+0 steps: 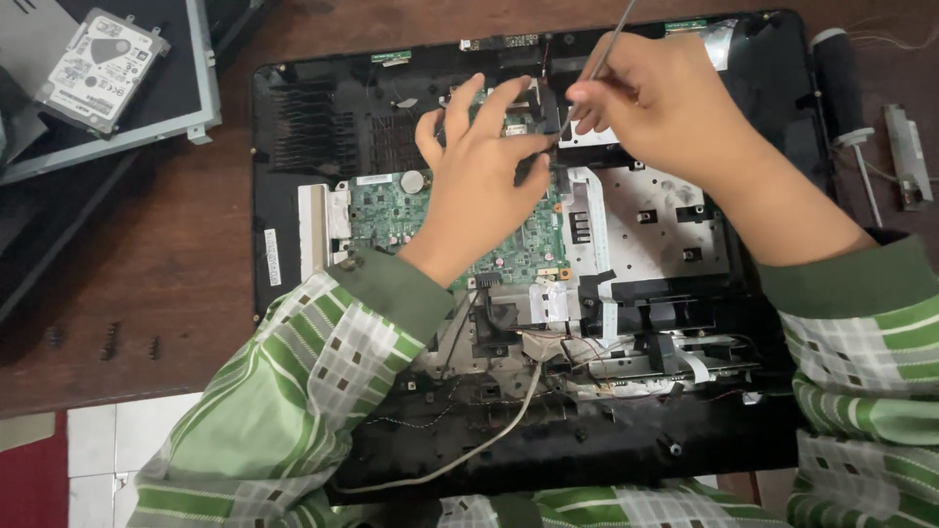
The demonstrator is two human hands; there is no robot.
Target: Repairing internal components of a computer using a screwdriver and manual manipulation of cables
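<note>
An opened laptop base (pixel 293 147) lies on a wooden table with its green circuit board (pixel 391 210) exposed. My left hand (pixel 479 186) rests over the board with fingers spread, fingertips near the upper middle of the board. My right hand (pixel 665 108) pinches a thin metal tool (pixel 602 59), whose tip points down at the spot by my left fingertips. What the tip touches is hidden by my fingers. Both arms wear green and white checked sleeves.
A hard drive (pixel 98 68) lies on a grey panel (pixel 117 137) at the top left. A screwdriver (pixel 846 108) and a small metal part (pixel 908 156) lie right of the laptop. Several small screws (pixel 108 340) sit on the table at left. Loose cables (pixel 489 430) trail at the laptop's near edge.
</note>
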